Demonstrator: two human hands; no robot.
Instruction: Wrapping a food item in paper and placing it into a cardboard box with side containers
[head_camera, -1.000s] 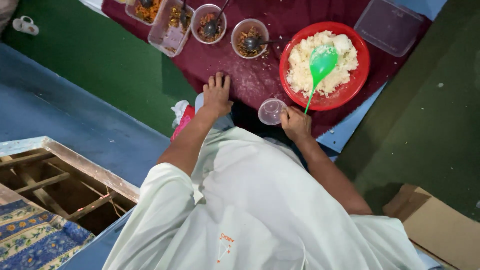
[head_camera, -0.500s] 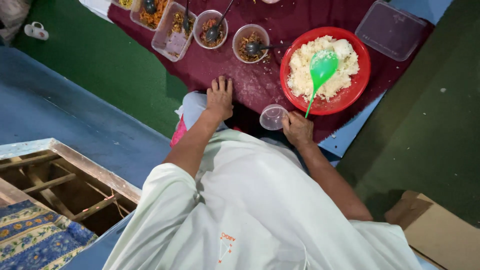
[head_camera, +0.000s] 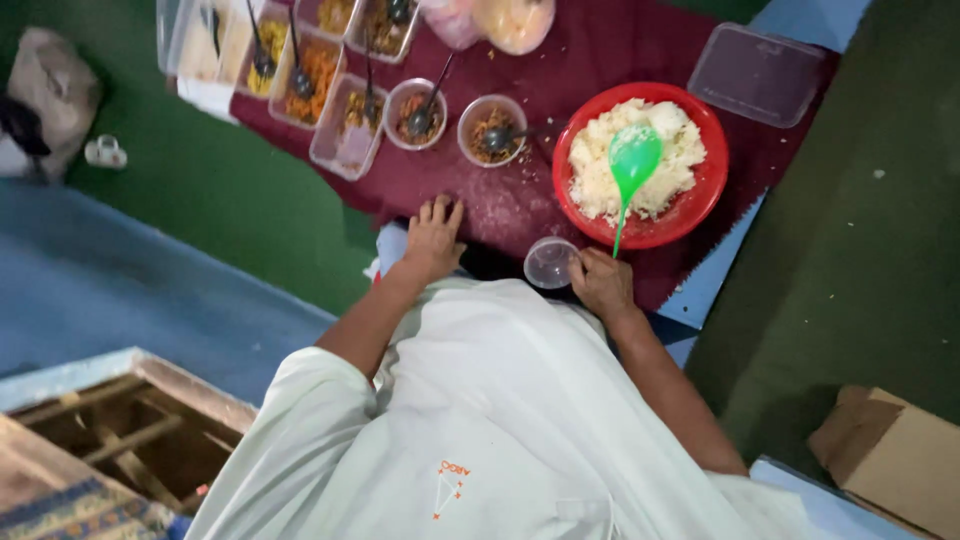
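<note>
My left hand (head_camera: 433, 240) lies flat on the maroon cloth (head_camera: 500, 205), fingers spread, holding nothing. My right hand (head_camera: 602, 285) grips a small clear plastic cup (head_camera: 548, 262) at the cloth's near edge. Just beyond it stands a red bowl (head_camera: 700, 195) heaped with white rice (head_camera: 600, 170). A green ladle (head_camera: 633, 160) rests in the rice, and its handle slopes down until it touches my right hand. My pale green garment hides both forearms' lower parts.
Two round bowls (head_camera: 492, 128) with spoons and several rectangular tubs of food (head_camera: 345, 125) line the cloth's far side. A clear lidded box (head_camera: 757, 72) sits at the right. A cardboard box (head_camera: 890, 455) is at lower right, a wooden frame (head_camera: 130, 430) at lower left.
The view has tilted so more tubs show at the top. My left hand stays flat on the cloth; my right hand keeps the cup by the ladle's handle.
</note>
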